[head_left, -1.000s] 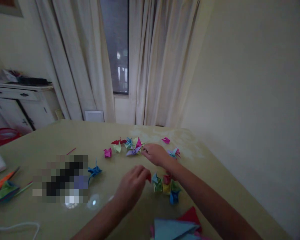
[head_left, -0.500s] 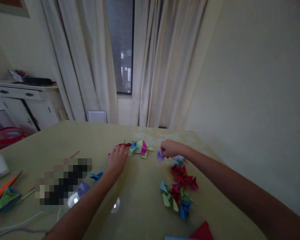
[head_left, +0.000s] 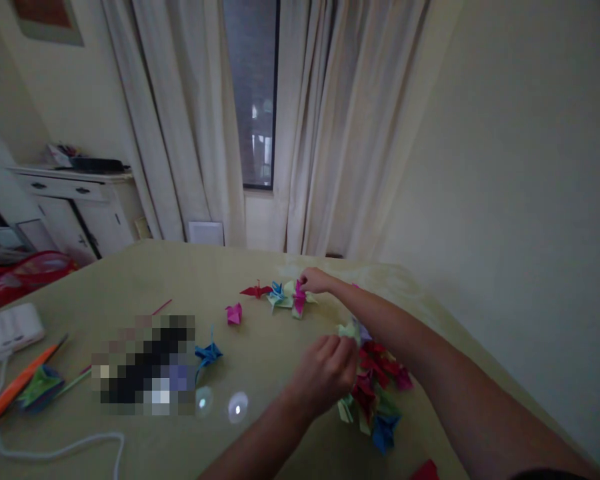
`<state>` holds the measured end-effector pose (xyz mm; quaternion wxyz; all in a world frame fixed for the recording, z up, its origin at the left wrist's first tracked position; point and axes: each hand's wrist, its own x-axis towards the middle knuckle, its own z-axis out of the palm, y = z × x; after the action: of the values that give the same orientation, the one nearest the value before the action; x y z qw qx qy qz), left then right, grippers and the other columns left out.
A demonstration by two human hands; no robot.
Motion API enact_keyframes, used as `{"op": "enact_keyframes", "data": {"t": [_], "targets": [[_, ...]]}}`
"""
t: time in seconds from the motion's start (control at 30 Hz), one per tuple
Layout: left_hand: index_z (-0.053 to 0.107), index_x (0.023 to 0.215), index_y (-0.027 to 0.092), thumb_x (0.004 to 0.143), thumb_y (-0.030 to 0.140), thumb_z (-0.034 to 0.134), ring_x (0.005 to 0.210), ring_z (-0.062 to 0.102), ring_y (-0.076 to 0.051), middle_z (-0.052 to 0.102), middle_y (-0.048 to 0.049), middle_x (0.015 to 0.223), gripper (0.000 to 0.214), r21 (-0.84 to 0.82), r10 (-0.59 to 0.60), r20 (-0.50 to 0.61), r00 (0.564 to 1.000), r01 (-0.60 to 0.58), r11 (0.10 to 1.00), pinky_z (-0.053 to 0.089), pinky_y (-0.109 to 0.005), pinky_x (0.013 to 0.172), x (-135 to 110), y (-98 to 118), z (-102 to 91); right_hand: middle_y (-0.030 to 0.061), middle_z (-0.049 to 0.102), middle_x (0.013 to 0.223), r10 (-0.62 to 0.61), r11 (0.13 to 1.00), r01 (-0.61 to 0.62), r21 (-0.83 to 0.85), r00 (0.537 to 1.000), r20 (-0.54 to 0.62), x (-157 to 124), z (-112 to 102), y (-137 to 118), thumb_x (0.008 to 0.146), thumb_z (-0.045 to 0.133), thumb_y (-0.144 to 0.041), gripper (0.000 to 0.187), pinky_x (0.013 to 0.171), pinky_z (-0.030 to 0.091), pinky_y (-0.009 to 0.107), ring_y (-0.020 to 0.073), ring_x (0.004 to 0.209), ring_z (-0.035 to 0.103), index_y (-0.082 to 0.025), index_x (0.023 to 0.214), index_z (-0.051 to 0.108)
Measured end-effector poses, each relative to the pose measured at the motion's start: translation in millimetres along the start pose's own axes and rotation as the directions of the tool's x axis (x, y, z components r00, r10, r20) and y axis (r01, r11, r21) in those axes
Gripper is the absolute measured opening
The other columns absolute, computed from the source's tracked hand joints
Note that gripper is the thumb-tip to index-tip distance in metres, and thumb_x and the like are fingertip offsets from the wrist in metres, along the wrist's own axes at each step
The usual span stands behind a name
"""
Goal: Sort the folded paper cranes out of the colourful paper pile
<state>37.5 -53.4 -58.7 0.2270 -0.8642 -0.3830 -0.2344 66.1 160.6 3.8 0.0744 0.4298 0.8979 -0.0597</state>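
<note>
My right hand (head_left: 316,279) is closed at the far side of the table, its fingertips pinching the top of a magenta origami crane (head_left: 299,301). Just left of it lie pale green and blue folded pieces (head_left: 278,294) and a red origami crane (head_left: 257,291). Nearer to me, my left hand (head_left: 325,367) is closed, with a pale green origami piece (head_left: 349,330) at its fingertips. Under and beside that hand is a cluster of folded paper: red pieces (head_left: 375,360), a blue one (head_left: 385,432) and a lavender one (head_left: 363,331), partly hidden by my hands and right forearm.
A pink folded piece (head_left: 234,314) and a blue origami crane (head_left: 209,355) lie left of centre. Further left are an orange tool (head_left: 25,380), a green folded piece (head_left: 43,387), a white box (head_left: 11,331) with a cable, and a blurred-out patch. Curtains and a wall stand beyond the table.
My left hand has left the red crane and come right and nearer, to the cluster. My right hand has let go of the lavender piece and moved left to the magenta crane.
</note>
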Motion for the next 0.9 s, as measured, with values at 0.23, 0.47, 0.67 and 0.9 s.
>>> {"op": "enact_keyframes", "data": {"t": [0.23,0.47,0.67,0.9], "targets": [[0.065,0.128,0.015,0.098,0.007,0.051,0.102,0.071,-0.024,0.072,-0.0137,0.119,0.034,-0.064,-0.262,0.377,0.889,0.307,0.95,0.058,-0.034,0.085,33,-18,5.4,0.0088,0.077,0.072,0.103,0.994,-0.094,-0.058,0.981,0.165,-36,-52,58,0.073,0.076,-0.011,0.006,0.064,0.044,0.025,0.0169,0.066,0.066,-0.01,0.076,0.081],[0.068,0.122,0.012,0.094,0.011,0.056,0.12,0.063,-0.04,0.066,-0.0243,0.128,0.03,0.352,-0.77,0.345,0.536,0.687,0.636,0.052,-0.055,0.096,-46,-141,-32.9,0.013,0.08,0.082,0.114,0.993,-0.118,0.019,0.98,0.161,-44,-55,55,0.089,0.077,-0.033,0.025,0.068,0.049,0.025,0.0187,0.072,0.072,-0.009,0.083,0.083],[0.074,0.108,0.014,0.096,0.006,0.051,0.101,0.075,-0.031,0.075,-0.0177,0.111,0.027,0.273,-0.761,0.476,0.441,0.749,0.604,0.056,-0.04,0.085,-62,-166,-31.9,0.0174,0.075,0.131,0.126,0.985,-0.108,0.131,0.983,-0.137,22,5,-36,0.104,0.057,-0.048,0.045,0.086,0.051,0.026,0.0252,0.116,0.071,-0.013,0.126,0.075],[0.069,0.12,0.024,0.102,0.015,0.053,0.105,0.071,-0.019,0.074,-0.0069,0.119,0.026,-0.155,-0.68,0.223,0.698,0.714,0.682,0.053,-0.03,0.092,-38,-116,-53.0,0.0123,0.078,0.12,0.164,0.973,-0.134,0.186,0.974,-0.158,34,30,-54,0.103,0.062,-0.032,0.026,0.092,0.057,0.037,0.0227,0.11,0.074,-0.015,0.116,0.076]]}}
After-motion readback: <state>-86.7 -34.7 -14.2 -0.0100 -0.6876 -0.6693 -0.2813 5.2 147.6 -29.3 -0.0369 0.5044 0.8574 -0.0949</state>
